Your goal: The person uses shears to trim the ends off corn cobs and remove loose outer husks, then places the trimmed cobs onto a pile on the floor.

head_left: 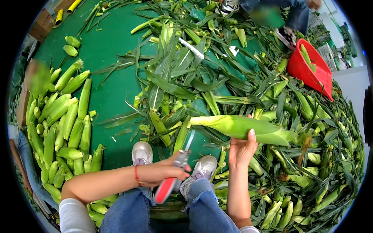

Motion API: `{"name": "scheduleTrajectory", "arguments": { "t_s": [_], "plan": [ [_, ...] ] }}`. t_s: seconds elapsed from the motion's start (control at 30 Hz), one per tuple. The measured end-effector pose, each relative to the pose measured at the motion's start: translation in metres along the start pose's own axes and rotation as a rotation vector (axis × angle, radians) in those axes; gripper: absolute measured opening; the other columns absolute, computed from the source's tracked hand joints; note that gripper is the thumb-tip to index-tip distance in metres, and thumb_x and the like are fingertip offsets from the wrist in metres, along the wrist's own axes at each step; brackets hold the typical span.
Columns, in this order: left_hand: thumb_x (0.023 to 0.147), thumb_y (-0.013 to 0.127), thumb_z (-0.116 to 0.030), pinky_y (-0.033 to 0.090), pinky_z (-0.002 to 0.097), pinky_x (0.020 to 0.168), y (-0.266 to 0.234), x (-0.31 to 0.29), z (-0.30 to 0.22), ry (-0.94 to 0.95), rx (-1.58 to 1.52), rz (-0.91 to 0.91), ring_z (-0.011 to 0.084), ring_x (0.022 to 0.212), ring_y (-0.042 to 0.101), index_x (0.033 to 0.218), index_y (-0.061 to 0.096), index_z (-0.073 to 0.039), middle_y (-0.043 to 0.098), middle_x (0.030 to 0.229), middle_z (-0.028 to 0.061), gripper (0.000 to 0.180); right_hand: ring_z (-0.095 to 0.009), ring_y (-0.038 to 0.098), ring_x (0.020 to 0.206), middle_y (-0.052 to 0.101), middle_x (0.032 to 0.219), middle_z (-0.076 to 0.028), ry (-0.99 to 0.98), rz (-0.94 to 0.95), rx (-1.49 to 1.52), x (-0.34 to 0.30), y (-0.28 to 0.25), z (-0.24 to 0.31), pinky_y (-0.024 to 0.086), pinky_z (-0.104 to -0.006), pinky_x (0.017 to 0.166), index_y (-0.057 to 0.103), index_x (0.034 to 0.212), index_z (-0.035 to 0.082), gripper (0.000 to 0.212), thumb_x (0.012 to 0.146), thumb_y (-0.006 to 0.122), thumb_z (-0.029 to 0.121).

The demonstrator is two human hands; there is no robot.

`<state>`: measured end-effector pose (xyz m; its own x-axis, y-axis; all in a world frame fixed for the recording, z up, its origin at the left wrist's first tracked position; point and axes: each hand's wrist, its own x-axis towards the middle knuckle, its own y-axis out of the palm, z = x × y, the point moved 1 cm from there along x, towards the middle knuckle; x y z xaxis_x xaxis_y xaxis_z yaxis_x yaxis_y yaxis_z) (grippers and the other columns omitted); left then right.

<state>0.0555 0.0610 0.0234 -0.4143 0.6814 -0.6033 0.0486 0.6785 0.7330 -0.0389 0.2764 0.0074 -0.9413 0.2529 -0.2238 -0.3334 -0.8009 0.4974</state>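
Note:
An ear of corn in its green husk rests across the palm and fingers of my right hand, its trimmed pale stem end pointing left and its brown silk to the right. My left hand, with a red cord on the wrist, is closed around a cutting tool. The tool has a red and grey handle and a narrow metal blade pointing up, close below the stem end but apart from it. Its exact kind is blurred.
Trimmed husked-in ears lie stacked on my left. Untrimmed ears and long leaves form a big heap on my right. A red scoop-shaped container holds some green pieces. Far ahead sits another person; cut leaves litter the green floor.

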Motion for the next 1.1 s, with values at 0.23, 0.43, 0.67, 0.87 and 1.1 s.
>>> {"name": "scheduleTrajectory", "arguments": {
  "t_s": [0.23, 0.43, 0.67, 0.87, 1.1],
  "plan": [
    [0.077, 0.055, -0.004, 0.047, 0.0304, 0.072, 0.017, 0.057, -0.003, 0.168, -0.041, -0.109, 0.0169, 0.089, 0.055, 0.137, 0.022, -0.011, 0.051, 0.102, 0.0066, 0.069, -0.030, 0.047, 0.114, 0.044, 0.123, -0.013, -0.018, 0.066, -0.105, -0.018, 0.000, -0.010, 0.037, -0.0454, 0.099, 0.032, 0.126, 0.006, 0.069, 0.070, 0.067, 0.024],
    [0.078, 0.061, -0.012, 0.048, 0.0305, 0.055, -0.004, 0.042, 0.023, 0.350, 0.430, -0.350, 0.0179, 0.060, 0.058, 0.120, 0.037, -0.005, 0.056, 0.079, 0.0093, 0.049, -0.022, 0.049, 0.108, 0.048, 0.118, -0.012, -0.012, -0.133, -0.026, -0.016, -0.005, -0.012, 0.039, -0.0380, 0.096, 0.033, 0.125, 0.005, 0.054, 0.081, 0.063, 0.014],
    [0.067, 0.072, -0.016, 0.048, 0.0360, 0.067, 0.002, 0.048, -0.034, 0.987, 1.367, -0.370, 0.0338, 0.078, 0.059, 0.112, 0.037, -0.003, 0.053, 0.098, 0.0166, 0.059, -0.019, 0.051, 0.101, 0.050, 0.111, -0.005, 0.123, 0.122, -0.164, -0.028, -0.008, -0.024, 0.042, -0.0346, 0.091, 0.035, 0.125, 0.006, 0.069, 0.074, 0.073, 0.033],
    [0.069, 0.067, -0.011, 0.049, 0.0304, 0.064, -0.010, 0.027, -0.034, 0.496, 0.617, -0.156, 0.0162, 0.074, 0.058, 0.127, 0.032, -0.005, 0.046, 0.119, 0.0079, 0.068, -0.029, 0.048, 0.114, 0.044, 0.130, -0.014, 0.435, 0.156, 0.060, -0.013, -0.022, -0.020, 0.044, -0.0417, 0.093, 0.040, 0.127, 0.004, 0.074, 0.079, 0.052, 0.060],
    [0.079, 0.064, -0.020, 0.045, 0.0366, 0.081, -0.050, 0.028, -0.037, 0.599, 0.410, -0.618, 0.0277, 0.097, 0.055, 0.130, 0.027, -0.007, 0.053, 0.108, 0.0169, 0.065, -0.030, 0.056, 0.100, 0.053, 0.112, -0.016, 0.514, 0.230, 0.040, -0.001, -0.023, -0.023, 0.048, -0.0425, 0.082, 0.045, 0.116, 0.006, 0.058, 0.087, 0.042, 0.056]
  ]
}}
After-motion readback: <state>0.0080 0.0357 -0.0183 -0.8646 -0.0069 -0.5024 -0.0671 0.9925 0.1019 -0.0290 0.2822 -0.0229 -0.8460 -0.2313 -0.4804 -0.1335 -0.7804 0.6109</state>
